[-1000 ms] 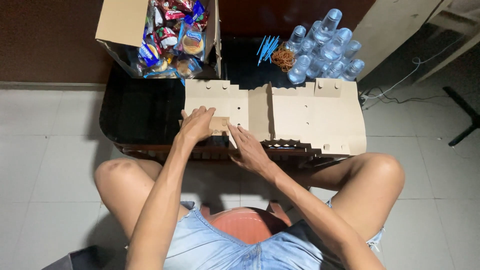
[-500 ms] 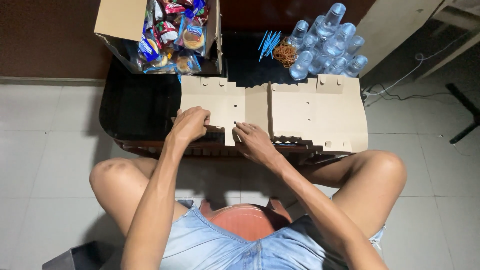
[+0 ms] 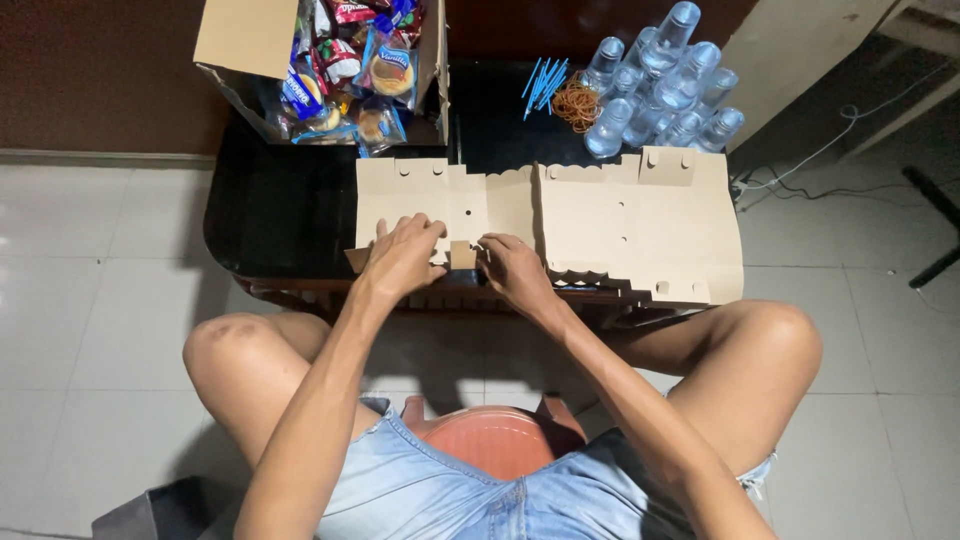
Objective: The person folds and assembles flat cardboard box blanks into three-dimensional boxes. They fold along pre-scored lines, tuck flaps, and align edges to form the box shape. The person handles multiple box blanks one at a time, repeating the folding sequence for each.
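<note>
A flat tan cardboard box blank (image 3: pixel 600 215) lies on a low black table (image 3: pixel 280 215) in front of me. My left hand (image 3: pixel 402 255) presses on the blank's near left panel, fingers curled at its front edge. My right hand (image 3: pixel 510 268) pinches a small flap at the same near edge, just right of the left hand. Both hands sit close together over the blank's left half. The right half of the blank lies untouched.
An open carton of wrapped snacks (image 3: pixel 340 70) stands at the table's back left. Several clear plastic bottles (image 3: pixel 660 85), blue straws (image 3: pixel 545 85) and a heap of rubber bands (image 3: pixel 578 100) lie at the back right. My knees flank the table; a cable (image 3: pixel 830 150) runs over the tiled floor.
Both hands have slid toward the near edge of the blank and closer together; the right hand now pinches a small flap there.
</note>
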